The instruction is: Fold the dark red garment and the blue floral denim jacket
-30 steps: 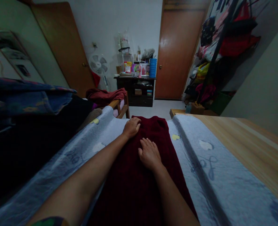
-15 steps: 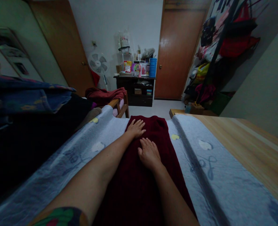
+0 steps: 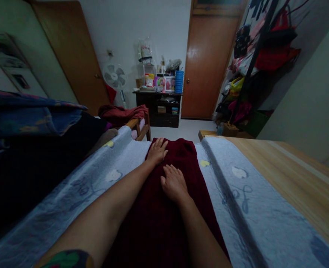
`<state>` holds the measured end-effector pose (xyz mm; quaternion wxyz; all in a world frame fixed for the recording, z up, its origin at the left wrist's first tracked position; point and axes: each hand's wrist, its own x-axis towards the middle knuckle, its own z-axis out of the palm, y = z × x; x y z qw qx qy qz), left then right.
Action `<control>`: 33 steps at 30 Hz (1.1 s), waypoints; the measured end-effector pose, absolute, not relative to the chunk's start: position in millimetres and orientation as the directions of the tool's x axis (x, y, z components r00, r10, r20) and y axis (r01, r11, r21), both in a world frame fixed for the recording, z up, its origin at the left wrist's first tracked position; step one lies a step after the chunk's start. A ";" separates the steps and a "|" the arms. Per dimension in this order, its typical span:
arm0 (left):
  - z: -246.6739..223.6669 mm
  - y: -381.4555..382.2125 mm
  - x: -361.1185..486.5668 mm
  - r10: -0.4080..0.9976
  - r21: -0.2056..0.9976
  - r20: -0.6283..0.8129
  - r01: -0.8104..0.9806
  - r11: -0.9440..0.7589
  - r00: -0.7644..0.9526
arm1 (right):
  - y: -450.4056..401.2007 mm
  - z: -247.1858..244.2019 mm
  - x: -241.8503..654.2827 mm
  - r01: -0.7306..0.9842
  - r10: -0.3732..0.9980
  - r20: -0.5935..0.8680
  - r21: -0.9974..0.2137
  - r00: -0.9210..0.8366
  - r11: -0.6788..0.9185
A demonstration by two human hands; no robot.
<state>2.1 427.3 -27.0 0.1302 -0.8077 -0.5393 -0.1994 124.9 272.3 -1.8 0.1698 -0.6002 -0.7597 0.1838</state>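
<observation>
A long dark red cloth [image 3: 153, 208] lies lengthwise over a pale blue-grey blanket [image 3: 114, 193] with cloud and yellow heart patterns. My left hand [image 3: 158, 152] rests flat near the far left edge of the cloth, its fingers spread. Closer to me and to the right, my right hand [image 3: 174, 181] lies palm down on the same cloth, fingers extended. Neither hand holds anything. The near end of the cloth runs out of view between my forearms.
Bare wooden boards [image 3: 300, 167] show right of the blanket. Dark clothes with a denim piece [image 3: 41, 121] are heaped at left. Beyond stand a wooden bed frame [image 3: 144, 130], a fan [image 3: 114, 75], a dark cabinet [image 3: 155, 111] and a door [image 3: 206, 67]. Bags hang at right.
My left hand has shifted slightly toward the far left edge of the cloth. The right hand stays nearly in place. The whole view has moved a little.
</observation>
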 end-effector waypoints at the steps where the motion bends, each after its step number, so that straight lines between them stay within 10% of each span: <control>1: -25.2 423.6 -1.7 0.826 0.038 0.478 0.933 -0.358 0.298 | 271.9 -1.4 125.0 0.848 0.974 0.039 -0.486 -0.221 0.212; 12: -30.3 402.5 -13.6 0.954 0.103 0.070 0.949 -0.299 0.293 | 271.3 -1.2 124.3 0.851 0.974 0.038 -0.479 -0.224 0.215; 33: -9.1 265.1 -14.8 0.950 0.151 0.074 0.938 -0.311 0.303 | 269.4 -2.5 127.7 0.851 0.969 0.083 -0.466 -0.233 0.245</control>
